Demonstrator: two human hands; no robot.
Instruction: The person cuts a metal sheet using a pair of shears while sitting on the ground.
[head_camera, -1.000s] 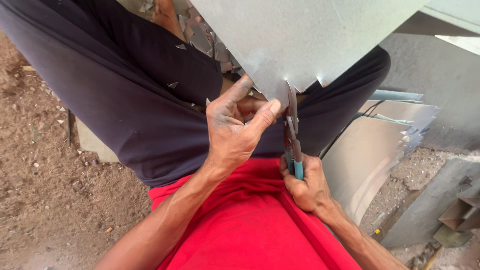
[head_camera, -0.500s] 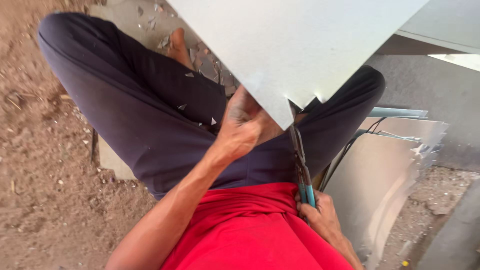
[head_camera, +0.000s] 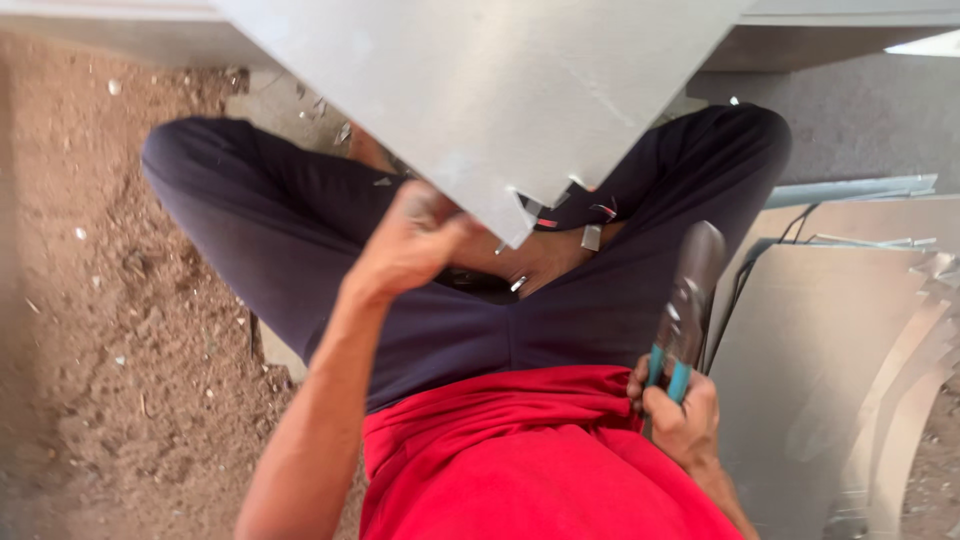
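A large grey metal sheet (head_camera: 480, 90) hangs over my crossed legs, with its notched corner pointing down toward my lap. My left hand (head_camera: 410, 245) grips the sheet's lower edge near that corner. My right hand (head_camera: 675, 410) holds tin snips (head_camera: 685, 300) with teal handles by my right thigh. The blades point up and are clear of the sheet. I sit in dark trousers and a red shirt.
Small metal offcuts (head_camera: 590, 237) lie on my lap below the corner. More cut metal sheets (head_camera: 850, 350) are stacked at the right. Brown dirt ground (head_camera: 90, 300) spreads to the left, with a flat slab under my left thigh.
The snips have left the sheet's notch and dropped to my right side. The sheet has lifted and swung, and my left hand now holds its edge higher.
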